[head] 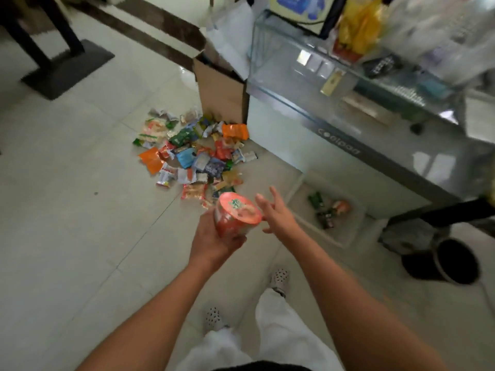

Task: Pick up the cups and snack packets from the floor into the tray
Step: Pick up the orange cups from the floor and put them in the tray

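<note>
The left hand point(211, 242) is gripping an orange cup point(237, 214) from below, fingers curling round its side, and is holding it tilted so the lid is facing up towards the camera. The right hand point(276, 212) is hanging just right of the cup with its fingers spread and holding nothing; whether its thumb is touching the lid's rim cannot be told. Both hands are hovering above the tiled floor point(80, 210).

Just beyond the cup, a heap of snack packets point(192, 153) is lying scattered on the floor. To the right of the hands, a white tray point(348, 228) is sitting on the floor against the foot of a glass counter point(334, 145), with a few packets lying inside it. A cardboard box point(222, 97) is standing open at the far side of the heap, touching the counter's left end. A black bin point(455, 261) is standing near right.
</note>
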